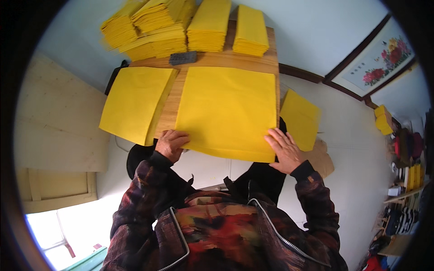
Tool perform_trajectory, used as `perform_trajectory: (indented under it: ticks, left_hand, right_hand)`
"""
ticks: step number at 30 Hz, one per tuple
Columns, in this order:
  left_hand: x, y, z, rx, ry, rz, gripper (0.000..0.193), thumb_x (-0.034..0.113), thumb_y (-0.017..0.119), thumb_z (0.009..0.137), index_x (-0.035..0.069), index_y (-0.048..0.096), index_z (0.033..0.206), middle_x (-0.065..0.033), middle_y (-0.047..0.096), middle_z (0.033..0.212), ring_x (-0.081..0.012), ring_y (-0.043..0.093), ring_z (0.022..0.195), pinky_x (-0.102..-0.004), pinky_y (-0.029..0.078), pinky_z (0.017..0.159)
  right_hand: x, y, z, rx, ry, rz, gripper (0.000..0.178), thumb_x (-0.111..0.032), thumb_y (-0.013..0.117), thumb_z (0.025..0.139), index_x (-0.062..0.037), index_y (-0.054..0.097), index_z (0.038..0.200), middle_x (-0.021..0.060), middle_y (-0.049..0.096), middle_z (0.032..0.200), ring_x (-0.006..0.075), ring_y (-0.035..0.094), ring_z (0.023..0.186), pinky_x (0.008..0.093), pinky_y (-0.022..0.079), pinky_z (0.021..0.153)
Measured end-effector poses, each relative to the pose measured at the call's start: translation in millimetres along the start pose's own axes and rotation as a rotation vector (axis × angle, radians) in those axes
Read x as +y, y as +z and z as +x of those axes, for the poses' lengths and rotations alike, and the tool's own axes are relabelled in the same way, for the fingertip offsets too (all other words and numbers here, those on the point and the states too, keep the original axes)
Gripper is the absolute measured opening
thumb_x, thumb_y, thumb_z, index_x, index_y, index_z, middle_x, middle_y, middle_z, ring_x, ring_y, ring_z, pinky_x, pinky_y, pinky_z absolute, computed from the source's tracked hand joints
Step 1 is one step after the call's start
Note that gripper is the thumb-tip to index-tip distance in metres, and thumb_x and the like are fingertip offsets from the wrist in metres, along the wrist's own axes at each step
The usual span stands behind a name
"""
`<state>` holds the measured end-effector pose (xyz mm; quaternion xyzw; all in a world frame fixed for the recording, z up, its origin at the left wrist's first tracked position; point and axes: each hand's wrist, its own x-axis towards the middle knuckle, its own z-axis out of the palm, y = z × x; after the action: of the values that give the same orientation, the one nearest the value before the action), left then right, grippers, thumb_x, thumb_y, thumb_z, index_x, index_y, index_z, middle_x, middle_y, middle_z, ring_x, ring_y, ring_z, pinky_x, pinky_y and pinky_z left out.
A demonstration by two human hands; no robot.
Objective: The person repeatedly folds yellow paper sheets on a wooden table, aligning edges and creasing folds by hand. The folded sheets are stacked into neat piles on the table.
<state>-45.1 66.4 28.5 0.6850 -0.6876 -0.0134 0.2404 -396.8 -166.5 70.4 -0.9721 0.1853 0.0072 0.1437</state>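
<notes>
A large yellow paper sheet (228, 110) lies on the wooden table in front of me, its near edge hanging past the table and bowing down. At its near left corner my left hand (171, 145) is closed, the fingers curled over the edge. My right hand (285, 152) rests at the near right corner with its fingers stretched out and spread along the edge. Left of the sheet is a yellow stack (135, 101) of similar large paper, tilted and partly beyond the table edge. Whether more sheets lie under the middle one, I cannot tell.
Several folded yellow paper bundles (208, 25) stand along the back of the wooden table (171, 108). A small dark grey block (183, 58) lies before them. More yellow paper (300, 118) sits lower at the right. Shelves (407, 194) with goods line the far right.
</notes>
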Motion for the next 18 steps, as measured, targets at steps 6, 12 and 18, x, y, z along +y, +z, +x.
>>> perform_trajectory:
  ticks: [6,12,18]
  left_hand:
    - [5.0,2.1,-3.7,0.012,-0.022,0.068,0.044,-0.001,0.065,0.062,0.014,0.065,0.104,-0.0058,0.058,0.119,-0.0294,0.053,0.112,-0.0409,0.043,0.092]
    - [-4.1,-10.9,-3.8,-0.092,-0.012,0.253,0.064,-0.002,0.063,0.064,0.018,0.055,0.125,-0.0064,0.048,0.138,-0.0336,0.043,0.127,-0.0488,0.036,0.102]
    - [-29.8,-27.4,19.7,-0.269,0.053,0.349,0.068,0.003,0.064,0.071,0.019,0.047,0.135,-0.0069,0.039,0.146,-0.0314,0.032,0.137,-0.0446,0.030,0.110]
  right_hand:
    - [11.0,8.8,13.6,0.052,-0.003,-0.023,0.069,-0.011,0.071,0.072,-0.0095,0.043,0.135,0.0094,0.035,0.147,0.0271,0.032,0.137,0.0456,0.027,0.111]
    - [13.3,17.0,8.0,0.163,-0.048,0.010,0.060,-0.007,0.067,0.074,-0.0079,0.046,0.131,0.0099,0.039,0.143,0.0275,0.037,0.133,0.0452,0.031,0.109]
    - [14.1,19.3,8.8,0.151,-0.059,-0.018,0.062,-0.014,0.070,0.076,-0.0108,0.044,0.133,0.0079,0.039,0.144,0.0271,0.038,0.133,0.0472,0.030,0.109]
